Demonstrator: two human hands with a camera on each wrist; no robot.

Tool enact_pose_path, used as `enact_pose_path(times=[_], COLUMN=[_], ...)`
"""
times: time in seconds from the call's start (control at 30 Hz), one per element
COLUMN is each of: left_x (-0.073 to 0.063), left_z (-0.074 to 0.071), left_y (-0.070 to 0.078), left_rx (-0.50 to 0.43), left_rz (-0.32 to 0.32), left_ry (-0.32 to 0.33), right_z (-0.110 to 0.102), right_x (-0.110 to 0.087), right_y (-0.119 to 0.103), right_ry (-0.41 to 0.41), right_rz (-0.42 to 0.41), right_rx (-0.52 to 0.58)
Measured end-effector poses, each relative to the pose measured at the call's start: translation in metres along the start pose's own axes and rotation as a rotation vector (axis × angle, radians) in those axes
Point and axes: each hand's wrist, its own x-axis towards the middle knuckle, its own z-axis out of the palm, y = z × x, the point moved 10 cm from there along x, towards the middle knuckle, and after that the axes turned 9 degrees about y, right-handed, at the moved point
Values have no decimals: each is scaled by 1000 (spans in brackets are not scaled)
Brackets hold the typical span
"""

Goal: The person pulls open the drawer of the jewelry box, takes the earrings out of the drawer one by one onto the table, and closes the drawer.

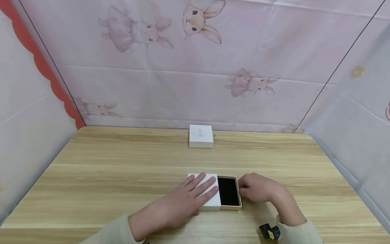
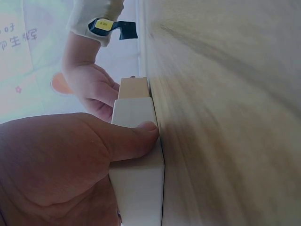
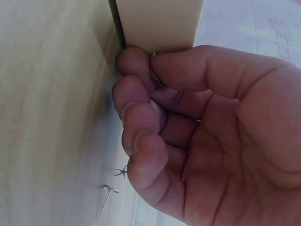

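Note:
A small white drawer box lies on the wooden table, its black-lined inner drawer slid partway out to the right. My left hand lies over the white sleeve with fingers spread across its top. In the left wrist view, the thumb presses against the sleeve's near side. At the drawer's outer end is my right hand. The right wrist view shows its thumb and index finger pinching a small pull tab on the tan end wall, mostly hidden by the fingertips; the other fingers are curled.
A second white box with printed lettering sits near the table's back edge. Small silvery metal pieces appear beyond the right hand's fingers in the right wrist view. A black wrist device is by the right sleeve. Rabbit-print cloth hangs behind the table.

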Motion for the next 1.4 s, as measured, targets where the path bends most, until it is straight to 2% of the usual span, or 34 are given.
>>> enact_pose_path(times=[1.4], left_x=[0], left_z=[3], left_y=[-1], left_rx=[17], left_rz=[8], left_ry=[2], right_z=[2], right_x=[3], right_y=[-3], right_ry=[12], right_rz=[-2], right_rx=[-27])
